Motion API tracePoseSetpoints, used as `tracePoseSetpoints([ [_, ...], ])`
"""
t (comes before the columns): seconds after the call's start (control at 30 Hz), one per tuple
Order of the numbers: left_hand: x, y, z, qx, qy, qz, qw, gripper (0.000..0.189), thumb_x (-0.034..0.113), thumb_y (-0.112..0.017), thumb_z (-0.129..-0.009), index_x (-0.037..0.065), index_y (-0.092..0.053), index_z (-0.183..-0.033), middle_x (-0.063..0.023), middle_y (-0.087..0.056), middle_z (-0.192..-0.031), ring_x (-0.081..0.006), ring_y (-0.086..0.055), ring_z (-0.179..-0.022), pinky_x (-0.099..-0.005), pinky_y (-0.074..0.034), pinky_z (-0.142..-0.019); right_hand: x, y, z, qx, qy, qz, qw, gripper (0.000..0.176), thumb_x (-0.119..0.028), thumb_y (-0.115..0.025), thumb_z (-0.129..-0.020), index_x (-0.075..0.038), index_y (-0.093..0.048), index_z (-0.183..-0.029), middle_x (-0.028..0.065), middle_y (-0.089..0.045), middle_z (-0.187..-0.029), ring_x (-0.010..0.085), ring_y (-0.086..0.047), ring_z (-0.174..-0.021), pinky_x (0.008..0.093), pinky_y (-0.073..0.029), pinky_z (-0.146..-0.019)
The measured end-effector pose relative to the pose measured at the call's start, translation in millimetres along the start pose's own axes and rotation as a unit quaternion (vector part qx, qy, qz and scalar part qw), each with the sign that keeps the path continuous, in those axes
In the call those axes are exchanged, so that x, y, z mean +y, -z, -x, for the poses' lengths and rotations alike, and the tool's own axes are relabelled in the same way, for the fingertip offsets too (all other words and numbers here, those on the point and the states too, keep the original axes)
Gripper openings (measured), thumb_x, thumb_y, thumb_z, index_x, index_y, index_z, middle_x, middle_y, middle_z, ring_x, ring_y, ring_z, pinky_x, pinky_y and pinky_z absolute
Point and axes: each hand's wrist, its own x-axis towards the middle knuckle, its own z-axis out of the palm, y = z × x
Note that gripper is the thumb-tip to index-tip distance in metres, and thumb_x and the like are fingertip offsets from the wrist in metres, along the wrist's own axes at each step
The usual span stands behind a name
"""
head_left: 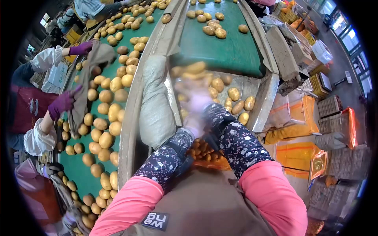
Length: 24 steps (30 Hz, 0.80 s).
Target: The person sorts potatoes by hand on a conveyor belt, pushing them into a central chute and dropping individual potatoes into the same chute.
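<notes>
Both of my hands are together over the left part of the metal chute point(262, 100), smeared by motion. My left hand point(193, 122) is the nearer one, low by the chute's left edge. Just beyond it, my right hand point(199, 96) is beside blurred potatoes point(195, 69); whether it grips any is not clear. More potatoes point(233, 93) lie on the chute to the right of my hands. Below my wrists, several potatoes point(206, 151) show in an orange bag or container. Potatoes point(214, 25) also sit on the green belt point(236, 51) ahead.
A stuffed white sack point(155, 102) lies left of the chute. Beyond it, another green belt point(73, 165) carries many potatoes. Co-workers' purple-gloved hands point(61, 103) hold a grey cloth point(88, 67) over that belt. Orange bags point(295, 155) and crates point(319, 86) stand at the right.
</notes>
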Motion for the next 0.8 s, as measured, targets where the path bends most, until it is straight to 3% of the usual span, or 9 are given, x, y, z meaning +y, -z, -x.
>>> tracePoseSetpoints([
  [0.1,-11,-32,-23,0.062,-0.057,0.084,0.993,0.049,0.037,-0.071,-0.08,0.016,-0.066,-0.124,-0.0066,-0.064,-0.124,-0.0241,-0.052,-0.129,-0.0433,-0.038,-0.109,34,-19,15,0.019,-0.045,0.022,0.999,0.06,-0.043,-0.064,-0.086,-0.034,-0.049,-0.144,0.0092,-0.051,-0.147,0.0292,-0.032,-0.146,0.0683,-0.013,-0.114],
  [0.2,-13,-27,-9,0.17,-0.155,-0.008,0.973,0.053,0.03,-0.072,-0.076,0.02,-0.063,-0.127,-0.0056,-0.056,-0.136,-0.0245,-0.04,-0.14,-0.0504,-0.022,-0.119,43,21,41,-0.075,-0.157,0.058,0.983,0.06,-0.048,-0.061,-0.087,-0.033,-0.05,-0.143,0.0094,-0.053,-0.145,0.0298,-0.031,-0.147,0.0683,-0.013,-0.113],
  [0.33,-12,-25,-2,0.258,-0.212,-0.055,0.941,0.058,0.025,-0.07,-0.075,0.022,-0.058,-0.132,-0.0059,-0.053,-0.138,-0.0253,-0.035,-0.143,-0.0577,-0.011,-0.122,45,37,77,0.003,-0.234,0.146,0.961,0.064,-0.05,-0.057,-0.089,-0.028,-0.045,-0.147,0.0098,-0.044,-0.152,0.0297,-0.026,-0.149,0.0668,-0.013,-0.115],
  [0.37,-10,-23,-4,0.202,-0.187,-0.036,0.961,0.061,0.025,-0.068,-0.077,0.022,-0.055,-0.136,-0.006,-0.047,-0.145,-0.0302,-0.029,-0.145,-0.0609,-0.013,-0.119,52,33,82,-0.002,-0.243,0.159,0.957,0.065,-0.05,-0.056,-0.089,-0.026,-0.043,-0.148,0.0095,-0.041,-0.154,0.0294,-0.025,-0.149,0.0667,-0.013,-0.115],
  [0.47,-14,-41,-18,0.376,-0.058,-0.006,0.925,0.067,0.03,-0.07,-0.077,0.02,-0.051,-0.14,-0.0097,-0.038,-0.154,-0.0391,-0.024,-0.146,-0.0647,-0.016,-0.116,46,36,92,-0.004,-0.254,0.146,0.956,0.067,-0.048,-0.055,-0.09,-0.017,-0.042,-0.148,0.0123,-0.032,-0.159,0.0298,-0.021,-0.151,0.0661,-0.014,-0.115],
  [0.5,-7,-27,-11,0.348,0.015,0.007,0.937,0.069,0.04,-0.068,-0.079,0.019,-0.05,-0.142,-0.014,-0.031,-0.158,-0.0472,-0.022,-0.145,-0.0675,-0.019,-0.112,45,33,97,0.008,-0.254,0.145,0.956,0.066,-0.047,-0.055,-0.09,-0.016,-0.043,-0.148,0.0133,-0.032,-0.159,0.0302,-0.02,-0.151,0.0662,-0.015,-0.115],
  [0.67,-9,-36,-19,0.333,0.022,-0.028,0.942,0.07,0.053,-0.061,-0.083,0.023,-0.047,-0.145,-0.0138,-0.029,-0.159,-0.0449,-0.024,-0.145,-0.0676,-0.024,-0.11,14,36,117,0.015,-0.311,0.153,0.938,0.065,-0.042,-0.056,-0.089,-0.013,-0.045,-0.146,0.0194,-0.031,-0.158,0.0353,-0.026,-0.148,0.062,-0.022,-0.114],
  [0.7,-8,-33,-14,0.314,0.013,-0.037,0.949,0.069,0.053,-0.061,-0.083,0.024,-0.047,-0.144,-0.0131,-0.029,-0.16,-0.0436,-0.025,-0.145,-0.0678,-0.024,-0.109,22,13,128,0.097,-0.285,0.175,0.937,0.067,-0.039,-0.062,-0.085,-0.009,-0.047,-0.143,0.0214,-0.036,-0.153,0.0372,-0.032,-0.143,0.0595,-0.025,-0.114],
  [0.8,-8,-33,-11,0.285,-0.012,-0.062,0.957,0.067,0.054,-0.06,-0.084,0.026,-0.048,-0.144,-0.0116,-0.031,-0.159,-0.0402,-0.029,-0.145,-0.0683,-0.026,-0.108,30,-4,142,0.128,-0.264,0.041,0.955,0.071,-0.034,-0.067,-0.083,-0.006,-0.045,-0.144,0.0225,-0.041,-0.148,0.038,-0.036,-0.139,0.0562,-0.026,-0.114],
])
